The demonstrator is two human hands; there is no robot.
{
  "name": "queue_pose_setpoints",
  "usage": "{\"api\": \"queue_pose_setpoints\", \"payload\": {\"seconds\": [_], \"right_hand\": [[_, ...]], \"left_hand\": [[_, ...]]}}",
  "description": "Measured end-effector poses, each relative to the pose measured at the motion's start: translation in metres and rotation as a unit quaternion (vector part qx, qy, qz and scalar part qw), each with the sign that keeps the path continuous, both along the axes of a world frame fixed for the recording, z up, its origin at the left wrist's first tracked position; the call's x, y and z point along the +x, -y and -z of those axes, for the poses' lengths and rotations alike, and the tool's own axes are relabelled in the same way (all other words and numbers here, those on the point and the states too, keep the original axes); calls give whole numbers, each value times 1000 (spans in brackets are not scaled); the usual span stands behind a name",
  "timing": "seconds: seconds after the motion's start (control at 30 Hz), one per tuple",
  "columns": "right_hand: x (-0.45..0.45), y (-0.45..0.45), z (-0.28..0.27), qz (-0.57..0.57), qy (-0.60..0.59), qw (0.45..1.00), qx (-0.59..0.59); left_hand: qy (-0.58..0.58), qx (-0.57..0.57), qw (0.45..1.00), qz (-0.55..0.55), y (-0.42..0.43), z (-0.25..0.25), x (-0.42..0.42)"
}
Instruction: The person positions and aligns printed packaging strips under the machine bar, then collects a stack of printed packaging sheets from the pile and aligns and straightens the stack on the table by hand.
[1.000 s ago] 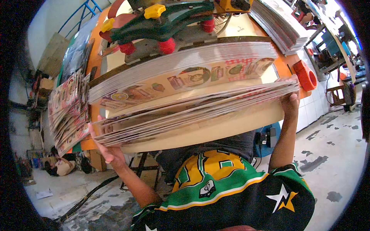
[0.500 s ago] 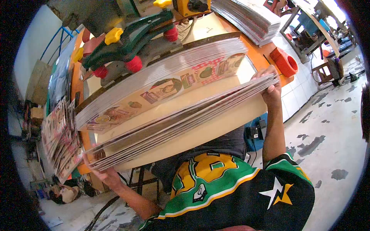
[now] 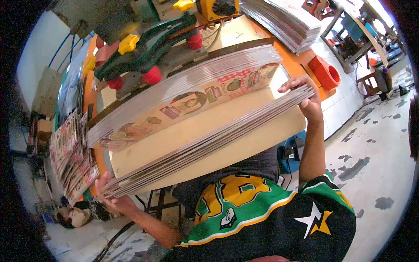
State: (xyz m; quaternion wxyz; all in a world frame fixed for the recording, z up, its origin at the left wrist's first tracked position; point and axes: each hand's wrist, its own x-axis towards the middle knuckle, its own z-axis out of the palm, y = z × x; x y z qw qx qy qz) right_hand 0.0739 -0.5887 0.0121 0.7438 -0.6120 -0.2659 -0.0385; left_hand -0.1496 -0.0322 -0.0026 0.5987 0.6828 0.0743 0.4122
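A long stack of thin printed sheets (image 3: 209, 142) stands on edge over the cream board (image 3: 192, 125), its edges facing up. My left hand (image 3: 112, 196) grips the stack's lower left end, and my right hand (image 3: 307, 97) holds its upper right end between thumb and fingers. Beyond it, a thicker pile of printed sheets (image 3: 187, 94), with food pictures on its front face, rests against a dark bar. Between the two stacks a strip of the cream board shows.
Behind the pile is a green machine part (image 3: 146, 50) with red feet and yellow knobs. An orange-red tape dispenser (image 3: 324, 73) sits at the table's right edge. More sheets lie in piles at left (image 3: 72, 155) and at the upper right (image 3: 283, 24).
The held sheets have drawn closer together into a tighter stack and moved away from the far pile, baring more board. The view has turned, so the stack now slants up to the right.
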Motion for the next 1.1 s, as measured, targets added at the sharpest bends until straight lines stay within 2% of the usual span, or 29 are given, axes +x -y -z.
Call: {"api": "queue_pose_setpoints", "payload": {"seconds": [0.07,0.13,0.2,0.3,0.5,0.57,0.6,0.9,1.1], "right_hand": [[-3,1,0,44,-24,998,-35],[-5,-4,1,47,-36,997,-43],[-9,-16,-8,96,-55,993,-38],[-8,-18,-12,73,-38,996,-43],[-11,-7,2,59,-73,996,6],[-5,-7,13,42,-53,998,12],[-3,-9,15,20,-34,999,19],[-12,-19,4,67,-42,997,5],[-8,-12,16,77,-19,997,21]], "left_hand": [[10,27,1000,-12,3,-1,6],[13,-66,997,30,18,-3,14],[-5,-49,998,28,28,-14,24],[4,-23,999,37,39,-26,35],[22,-123,990,61,31,-10,25],[5,-58,996,74,27,-2,26],[4,-59,996,74,27,-1,26],[15,-50,996,73,37,-12,34],[-33,-1,997,64,35,-7,33]]}}
